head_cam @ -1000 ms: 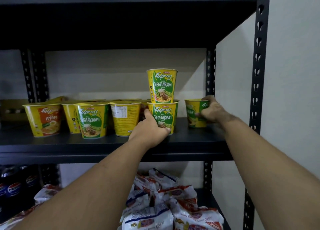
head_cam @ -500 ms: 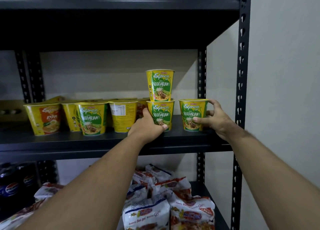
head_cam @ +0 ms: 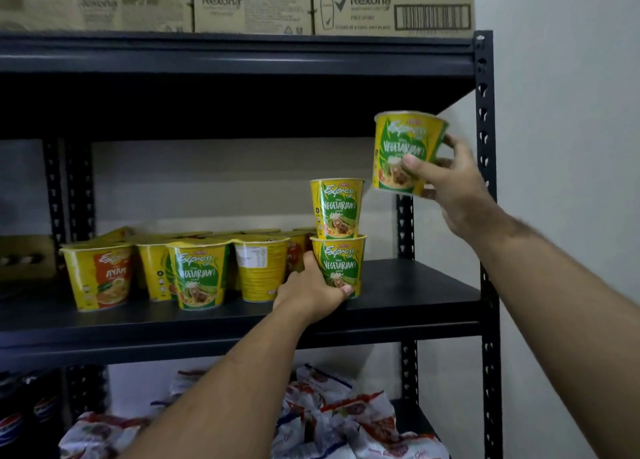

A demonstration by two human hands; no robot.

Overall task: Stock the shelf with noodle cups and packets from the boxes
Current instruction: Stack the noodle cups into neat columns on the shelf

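Observation:
My right hand [head_cam: 450, 181] grips a yellow-green vegetarian noodle cup [head_cam: 403, 150] in the air, tilted, up and to the right of a two-cup stack. My left hand [head_cam: 311, 294] is wrapped around the bottom cup of that stack [head_cam: 341, 263] on the middle shelf [head_cam: 415, 292]; the top cup [head_cam: 337, 206] stands upright on it. More cups stand in rows to the left, among them a vegetarian cup [head_cam: 199, 275] and an orange ayam cup [head_cam: 100, 277]. Noodle packets [head_cam: 346, 420] lie heaped on the lower shelf.
Rexona cardboard boxes [head_cam: 256, 3] sit on the top shelf. Dark cola bottles [head_cam: 20, 420] stand at the lower left. The black shelf post [head_cam: 485, 216] runs down the right side beside a white wall. Bare shelf surface lies right of the stack.
My right hand has lifted its cup off the middle shelf, up and to the right. My left hand stays on the bottom cup. The view has tilted up, showing the boxes.

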